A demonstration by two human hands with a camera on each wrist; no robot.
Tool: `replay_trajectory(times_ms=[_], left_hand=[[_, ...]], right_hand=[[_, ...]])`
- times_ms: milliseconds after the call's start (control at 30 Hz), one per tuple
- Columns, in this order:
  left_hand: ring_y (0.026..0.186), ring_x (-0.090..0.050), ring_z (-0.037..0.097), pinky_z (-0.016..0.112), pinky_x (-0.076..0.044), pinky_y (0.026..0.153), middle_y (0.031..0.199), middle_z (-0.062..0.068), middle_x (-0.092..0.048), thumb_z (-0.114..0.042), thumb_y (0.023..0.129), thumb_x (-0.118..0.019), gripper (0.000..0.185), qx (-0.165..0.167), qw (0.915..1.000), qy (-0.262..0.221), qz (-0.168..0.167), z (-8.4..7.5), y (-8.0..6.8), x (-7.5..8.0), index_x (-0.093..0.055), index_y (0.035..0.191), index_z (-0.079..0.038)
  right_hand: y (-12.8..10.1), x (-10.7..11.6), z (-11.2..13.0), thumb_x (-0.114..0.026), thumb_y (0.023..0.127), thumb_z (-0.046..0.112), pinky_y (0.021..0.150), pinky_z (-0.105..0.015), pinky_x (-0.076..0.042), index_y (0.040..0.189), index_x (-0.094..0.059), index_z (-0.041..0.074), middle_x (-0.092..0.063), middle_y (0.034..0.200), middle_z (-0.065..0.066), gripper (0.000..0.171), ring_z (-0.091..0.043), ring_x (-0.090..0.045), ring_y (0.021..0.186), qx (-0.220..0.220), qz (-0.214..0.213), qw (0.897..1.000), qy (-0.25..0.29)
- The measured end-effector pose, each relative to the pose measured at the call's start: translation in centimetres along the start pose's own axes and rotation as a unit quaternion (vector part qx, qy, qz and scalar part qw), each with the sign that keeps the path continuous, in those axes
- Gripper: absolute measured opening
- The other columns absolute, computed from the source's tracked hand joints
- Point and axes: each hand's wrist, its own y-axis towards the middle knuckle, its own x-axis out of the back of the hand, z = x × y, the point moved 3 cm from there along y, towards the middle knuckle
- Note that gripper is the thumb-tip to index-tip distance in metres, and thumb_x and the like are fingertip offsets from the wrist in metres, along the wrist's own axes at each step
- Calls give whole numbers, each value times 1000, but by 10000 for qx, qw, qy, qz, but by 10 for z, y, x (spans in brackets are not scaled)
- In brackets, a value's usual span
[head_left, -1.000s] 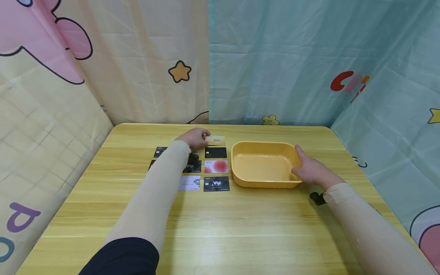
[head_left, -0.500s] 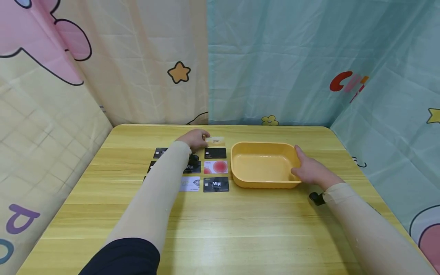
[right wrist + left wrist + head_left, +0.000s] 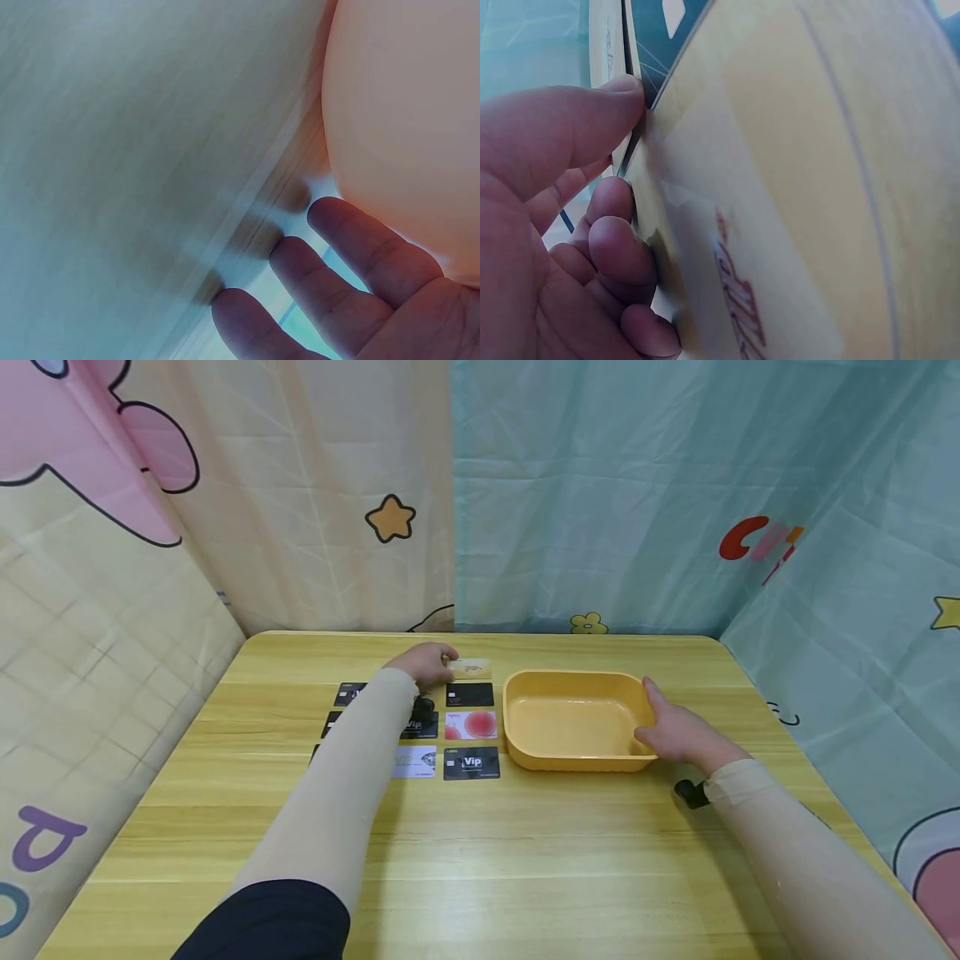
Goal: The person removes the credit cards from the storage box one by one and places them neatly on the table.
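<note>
My left hand reaches to the far end of a grid of cards and pinches a pale yellow card between thumb and fingers. The left wrist view shows that yellow card close up, with the thumb on its edge. An empty orange tray lies to the right of the cards. My right hand rests against the tray's right end, thumb over the rim. In the right wrist view the fingers lie fairly straight beside the tray wall.
Several cards lie flat in rows on the wooden table, among them a black Vip card, a red-and-white card and a black card. Patterned curtains close in the table on three sides.
</note>
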Motion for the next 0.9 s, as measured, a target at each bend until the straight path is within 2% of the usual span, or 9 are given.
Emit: replay_trajectory(times_ms=[300,633,900], left_hand=[[116,-55,28,44,-44,108,143,12,-62,-23,96,-69,58,-114,9999,59,-71,-2,-4,1,-57,152,-15],[115,-55,28,43,-45,107,140,12,-62,-24,97,-70,55,-107,9999,102,-79,-2,-3,1,-58,151,-16],[115,-55,29,44,-45,108,141,12,-62,-25,98,-69,56,-124,9998,92,-104,-3,-6,1,-58,151,-15]], right_hand=[[-2,1,2,-56,100,29,99,-58,-47,165,12,-3,-32,157,-44,99,-41,-59,106,13,-7,10000,-44],[-2,1,4,-56,101,28,91,-53,-48,165,12,-3,-36,155,-44,98,-39,-60,99,14,-17,10000,-85],[-2,1,4,-56,101,28,90,-52,-48,165,12,-3,-37,154,-44,98,-38,-60,99,10,-10,10000,-83]])
